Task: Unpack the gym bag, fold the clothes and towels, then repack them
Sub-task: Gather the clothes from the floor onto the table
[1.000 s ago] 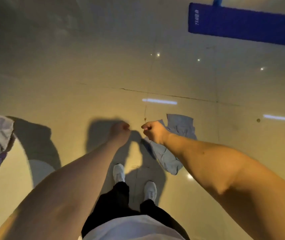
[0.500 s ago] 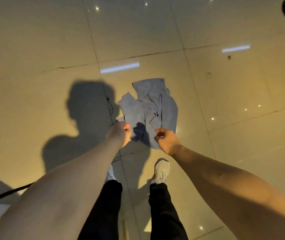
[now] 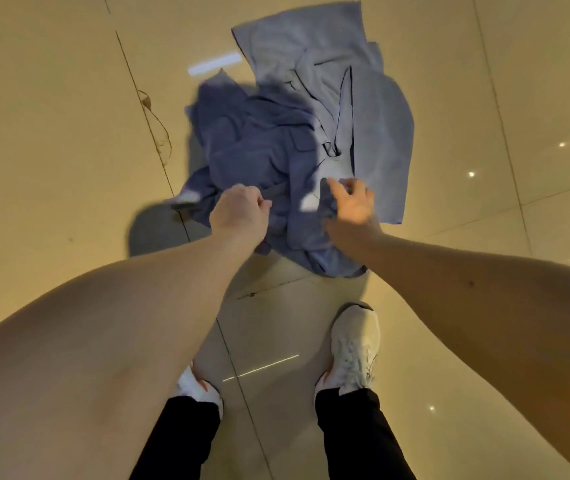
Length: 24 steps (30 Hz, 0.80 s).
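A crumpled light-blue cloth (image 3: 373, 109) lies spread on the tiled floor just ahead of my feet. My left hand (image 3: 240, 211) is down on its near left part with the fingers curled into the fabric. My right hand (image 3: 351, 204) is at the near middle of the cloth; its thumb and fingers pinch a raised fold, with the other fingers spread. The gym bag is not in view.
Glossy beige floor tiles (image 3: 69, 133) surround the cloth. My two white shoes (image 3: 356, 348) stand just behind it. A thin dark cord (image 3: 159, 123) lies on the floor to the left of the cloth.
I have bent down toward the floor, so the cloth fills more of the view. Both hands dropped from above it onto the fabric and took hold.
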### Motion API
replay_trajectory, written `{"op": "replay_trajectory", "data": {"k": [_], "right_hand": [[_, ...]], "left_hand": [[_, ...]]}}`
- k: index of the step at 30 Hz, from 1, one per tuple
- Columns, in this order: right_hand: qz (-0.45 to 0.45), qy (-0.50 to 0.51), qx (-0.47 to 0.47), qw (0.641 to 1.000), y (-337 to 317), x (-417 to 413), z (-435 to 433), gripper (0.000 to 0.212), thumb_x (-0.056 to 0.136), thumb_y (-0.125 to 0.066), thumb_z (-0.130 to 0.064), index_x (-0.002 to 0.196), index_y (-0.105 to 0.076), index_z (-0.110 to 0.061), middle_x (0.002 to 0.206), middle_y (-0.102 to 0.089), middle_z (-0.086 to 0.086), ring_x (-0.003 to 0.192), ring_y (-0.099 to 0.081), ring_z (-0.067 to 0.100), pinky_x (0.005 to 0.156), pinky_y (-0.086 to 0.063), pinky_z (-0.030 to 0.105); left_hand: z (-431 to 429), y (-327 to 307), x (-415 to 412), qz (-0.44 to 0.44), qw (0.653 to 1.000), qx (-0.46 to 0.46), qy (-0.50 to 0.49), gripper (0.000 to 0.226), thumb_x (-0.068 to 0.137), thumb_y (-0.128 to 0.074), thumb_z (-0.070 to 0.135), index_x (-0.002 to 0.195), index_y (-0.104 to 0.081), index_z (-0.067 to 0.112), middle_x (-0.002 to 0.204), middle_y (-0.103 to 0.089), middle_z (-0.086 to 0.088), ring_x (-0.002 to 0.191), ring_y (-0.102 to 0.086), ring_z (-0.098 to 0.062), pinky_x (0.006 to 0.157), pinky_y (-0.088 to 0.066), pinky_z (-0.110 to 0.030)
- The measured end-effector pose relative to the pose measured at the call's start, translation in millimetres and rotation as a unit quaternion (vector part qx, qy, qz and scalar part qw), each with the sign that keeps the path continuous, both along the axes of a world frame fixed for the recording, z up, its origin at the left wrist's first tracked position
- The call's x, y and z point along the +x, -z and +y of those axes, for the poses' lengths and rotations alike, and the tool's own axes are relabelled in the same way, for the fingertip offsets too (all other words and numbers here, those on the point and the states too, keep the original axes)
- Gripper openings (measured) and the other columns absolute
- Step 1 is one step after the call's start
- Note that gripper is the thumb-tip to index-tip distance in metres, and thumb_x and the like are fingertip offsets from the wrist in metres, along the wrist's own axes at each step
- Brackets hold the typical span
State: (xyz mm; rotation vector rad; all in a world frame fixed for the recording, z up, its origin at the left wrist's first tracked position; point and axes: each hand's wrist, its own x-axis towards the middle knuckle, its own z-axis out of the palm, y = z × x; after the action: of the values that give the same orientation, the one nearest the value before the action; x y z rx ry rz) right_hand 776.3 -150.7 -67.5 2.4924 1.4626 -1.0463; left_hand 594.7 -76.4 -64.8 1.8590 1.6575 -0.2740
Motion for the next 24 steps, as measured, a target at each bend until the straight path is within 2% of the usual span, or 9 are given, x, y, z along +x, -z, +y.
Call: {"op": "replay_trajectory", "data": {"k": [2, 4, 7, 10, 13, 16, 19, 22, 24], "right_hand": [[-0.034, -0.056, -0.027, 0.997, 37.6, 1.3, 9.3, 0.074, 0.089, -0.059, -0.006, 0.152, -0.027, -0.03, 0.152, -0.023, 0.012, 0.133, -0.028, 0.034, 0.103, -0.043, 0.037], [-0.037, -0.079, -0.054, 0.995, 66.4, -0.4, 11.9, 0.087, 0.091, -0.065, -0.018, 0.159, -0.013, -0.03, 0.16, -0.011, 0.014, 0.139, -0.021, 0.037, 0.101, -0.042, 0.037], [-0.073, -0.079, 0.024, 0.994, 99.9, 0.6, 8.5, 0.07, 0.09, -0.064, -0.018, 0.151, -0.029, -0.021, 0.141, -0.035, 0.016, 0.122, -0.036, 0.037, 0.087, -0.051, 0.042], [-0.04, -0.045, 0.098, 0.993, 107.7, 11.5, 11.9, 0.037, 0.087, -0.052, -0.004, 0.122, -0.047, -0.013, 0.104, -0.046, 0.011, 0.103, -0.046, 0.036, 0.068, -0.046, 0.042], [0.021, -0.026, 0.108, 0.994, 83.4, 22.9, 15.6, 0.037, 0.082, -0.063, -0.014, 0.117, -0.054, -0.017, 0.099, -0.057, 0.008, 0.097, -0.055, 0.034, 0.065, -0.039, 0.035], [0.085, 0.016, 0.155, 0.984, 43.0, 32.2, 10.8, 0.048, 0.079, -0.071, -0.016, 0.126, -0.059, -0.021, 0.102, -0.067, 0.004, 0.093, -0.059, 0.024, 0.071, -0.04, 0.028], [0.147, 0.061, 0.223, 0.962, 17.3, 44.0, 9.0, 0.052, 0.077, -0.07, -0.009, 0.127, -0.062, -0.015, 0.108, -0.068, 0.0, 0.1, -0.06, 0.021, 0.085, -0.044, 0.024], [0.19, 0.11, 0.246, 0.944, 28.1, 56.8, 15.3, 0.035, 0.079, -0.066, -0.014, 0.114, -0.065, -0.019, 0.106, -0.066, -0.002, 0.101, -0.059, 0.024, 0.09, -0.049, 0.038], [0.155, 0.091, 0.245, 0.953, 47.9, 60.8, 19.1, 0.034, 0.079, -0.06, -0.018, 0.114, -0.064, -0.02, 0.109, -0.064, 0.001, 0.105, -0.056, 0.033, 0.092, -0.046, 0.04]], "left_hand": [[7.0, 38.8, 1.0, 0.014, 0.998, 0.049, 0.046, 0.029, 0.097, -0.063, 0.036, 0.115, -0.065, 0.013, 0.13, -0.052, -0.008, 0.124, -0.046, -0.03, 0.092, -0.047, -0.044], [15.8, 70.2, -1.8, 0.044, 0.992, 0.063, 0.097, 0.061, 0.091, -0.071, 0.035, 0.141, -0.046, 0.012, 0.152, -0.035, -0.01, 0.14, -0.031, -0.034, 0.111, -0.037, -0.047], [27.6, 103.9, -7.5, 0.092, 0.986, 0.052, 0.127, 0.104, 0.082, -0.08, 0.036, 0.158, -0.014, 0.01, 0.158, -0.026, -0.016, 0.141, -0.029, -0.041, 0.118, -0.027, -0.052], [39.6, 116.7, -7.9, 0.129, 0.972, 0.109, 0.161, 0.078, 0.082, -0.077, 0.027, 0.145, -0.035, 0.007, 0.136, -0.044, -0.019, 0.122, -0.043, -0.041, 0.101, -0.041, -0.049], [51.6, 108.0, -7.7, 0.13, 0.969, 0.119, 0.175, 0.032, 0.089, -0.065, 0.025, 0.117, -0.06, 0.01, 0.121, -0.053, -0.015, 0.118, -0.043, -0.039, 0.094, -0.04, -0.048], [49.8, 93.5, -9.3, 0.072, 0.98, 0.111, 0.147, 0.03, 0.083, -0.067, 0.035, 0.103, -0.069, 0.012, 0.119, -0.051, -0.013, 0.121, -0.038, -0.037, 0.096, -0.036, -0.049], [46.4, 75.8, -5.6, -0.101, 0.987, 0.092, 0.085, 0.037, 0.079, -0.059, 0.04, 0.097, -0.065, 0.009, 0.131, -0.049, -0.008, 0.126, -0.04, -0.034, 0.099, -0.041, -0.046], [48.1, 58.1, -1.8, -0.22, 0.973, 0.065, 0.006, 0.035, 0.082, -0.059, 0.034, 0.108, -0.057, 0.011, 0.129, -0.053, -0.002, 0.113, -0.053, -0.024, 0.088, -0.048, -0.04], [50.4, 56.2, -5.1, -0.217, 0.972, 0.087, -0.013, 0.032, 0.085, -0.063, 0.03, 0.109, -0.054, 0.012, 0.12, -0.056, -0.001, 0.101, -0.056, -0.023, 0.08, -0.05, -0.042]]}}
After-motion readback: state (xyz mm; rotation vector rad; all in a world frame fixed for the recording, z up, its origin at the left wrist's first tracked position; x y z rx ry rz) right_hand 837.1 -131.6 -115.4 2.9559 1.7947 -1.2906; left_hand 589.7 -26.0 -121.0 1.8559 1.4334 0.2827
